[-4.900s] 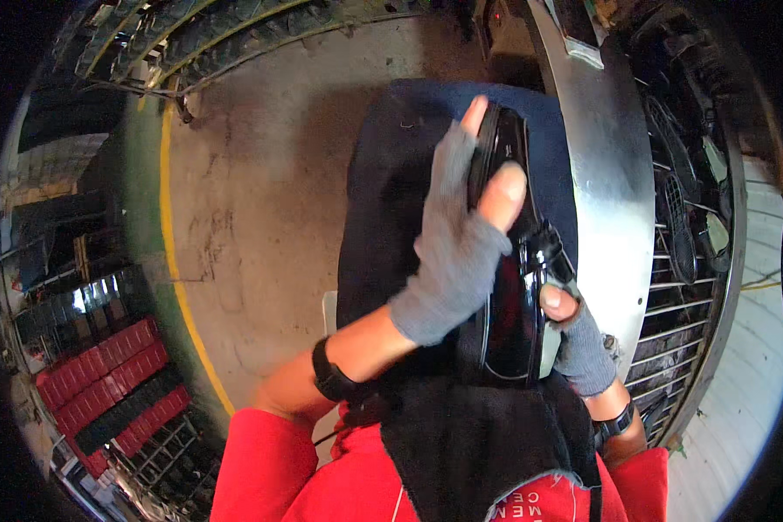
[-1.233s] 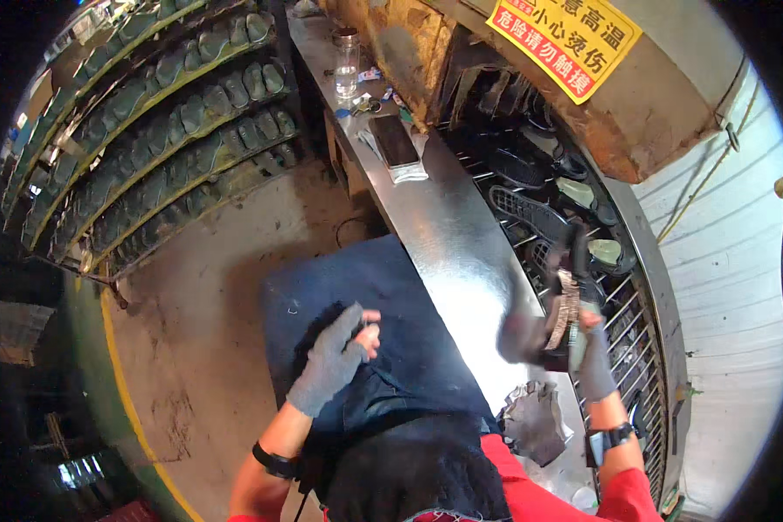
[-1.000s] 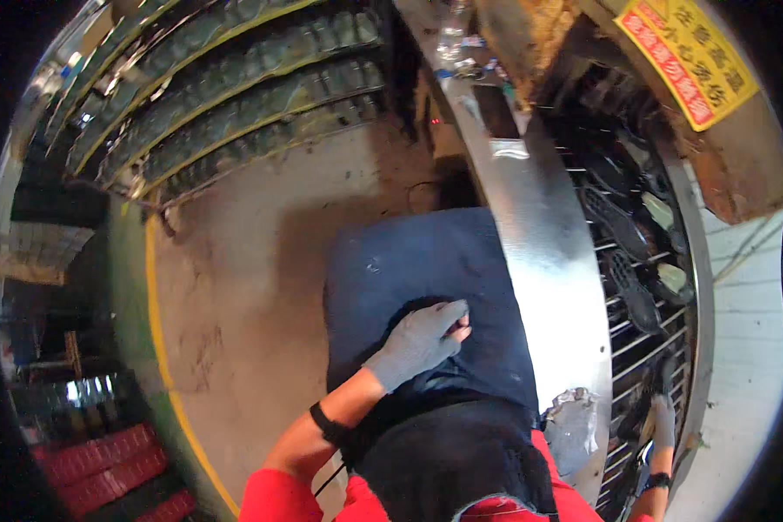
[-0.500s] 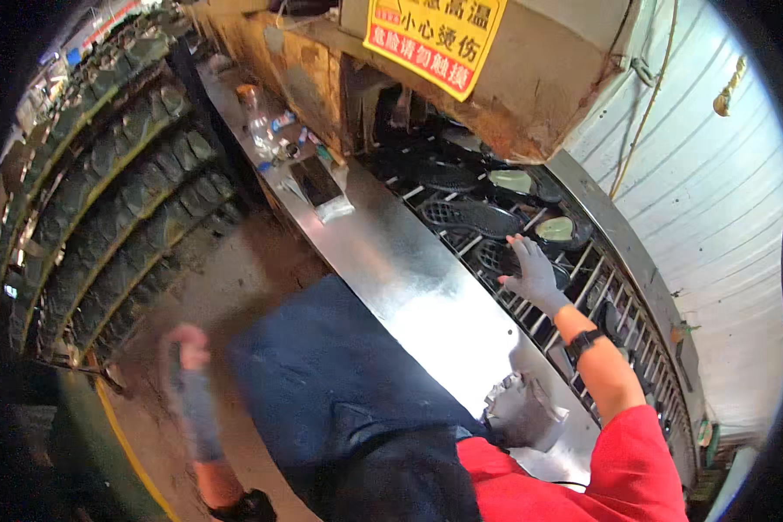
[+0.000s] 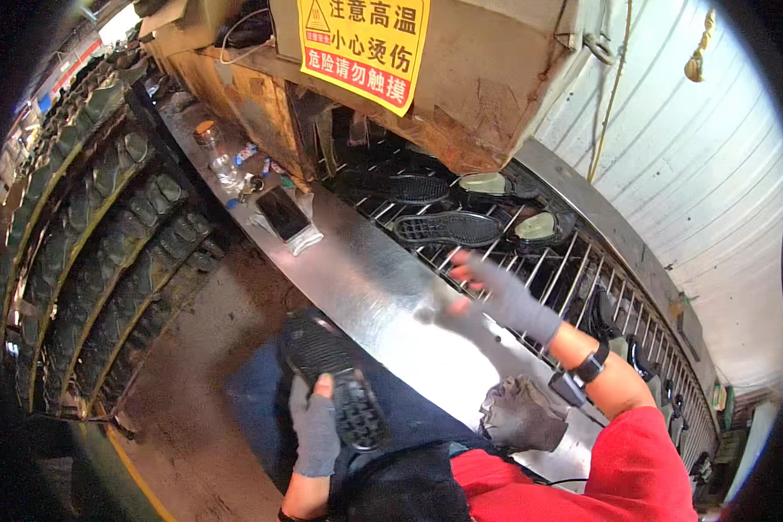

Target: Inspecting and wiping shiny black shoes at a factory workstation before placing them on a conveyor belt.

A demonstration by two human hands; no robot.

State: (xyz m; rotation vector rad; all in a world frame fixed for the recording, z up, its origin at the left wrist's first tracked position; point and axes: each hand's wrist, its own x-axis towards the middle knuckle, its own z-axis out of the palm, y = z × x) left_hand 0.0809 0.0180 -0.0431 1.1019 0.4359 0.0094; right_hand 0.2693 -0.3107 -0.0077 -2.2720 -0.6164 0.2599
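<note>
Head view: gloved hands at a steel bench beside a wire conveyor rack.

The rack, at two o'clock, carries black shoe soles tread-up. The right hand reaches toward them, blurred, fingers spread, holding nothing. At six o'clock the left hand clasps a black sole, tread up, over the lap.

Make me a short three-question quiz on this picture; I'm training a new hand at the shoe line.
1. True or false: the grey-gloved left hand holds a black treaded shoe sole.
2. The grey-gloved right hand reaches over: A) the wire rack; B) the floor; C) the yellow warning sign.
3. What flat dark thing lies on the steel counter beside the clear bottle?

Key: 1 true; 2 A; 3 a black phone.
</note>
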